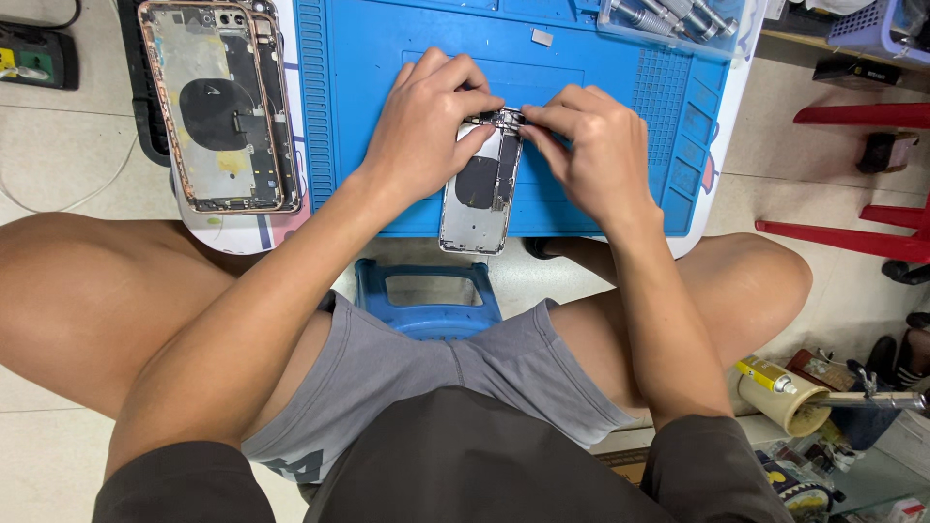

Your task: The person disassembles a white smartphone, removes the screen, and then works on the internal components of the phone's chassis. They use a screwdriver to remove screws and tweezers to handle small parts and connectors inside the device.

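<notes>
Blue plastic stool (427,300) sits nearest, between the knees. Just past it, a silver phone housing (481,189) lies on the blue mat (601,165), long axis running away from the body, bottom end hanging over the surface edge. Both hands meet at its far end: left hand (426,121) steadies the side, right hand (591,145) pinches something small there, grip pressed together. Further left, a gold phone housing (218,102). Yellow-capped tube (765,376) lies down right.

Bright, even light (edges slightly bowed)
</notes>
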